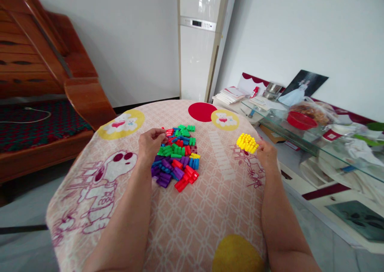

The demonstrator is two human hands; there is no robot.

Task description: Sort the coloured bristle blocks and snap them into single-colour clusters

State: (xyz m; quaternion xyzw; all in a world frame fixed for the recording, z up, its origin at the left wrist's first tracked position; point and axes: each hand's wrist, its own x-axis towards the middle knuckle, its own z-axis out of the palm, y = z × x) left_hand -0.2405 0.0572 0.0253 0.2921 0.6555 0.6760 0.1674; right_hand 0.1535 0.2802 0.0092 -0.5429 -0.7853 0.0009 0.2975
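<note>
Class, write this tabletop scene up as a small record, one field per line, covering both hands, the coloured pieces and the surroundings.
left hand: fingers at the mixed pile's far left edge, by red pieces
right hand: fingertips beside yellow pieces; grip unclear
mixed pile: red, green, blue, purple, a little yellow
surface: patterned tablecloth
left side: wooden seat
right side: red bowl on glass shelf
piece count: too crowded to tell

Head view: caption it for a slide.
Left hand at a pile of multicoloured plastic blocks, right hand at a cluster of yellow plastic blocks, on a pink patterned tablecloth.
</note>
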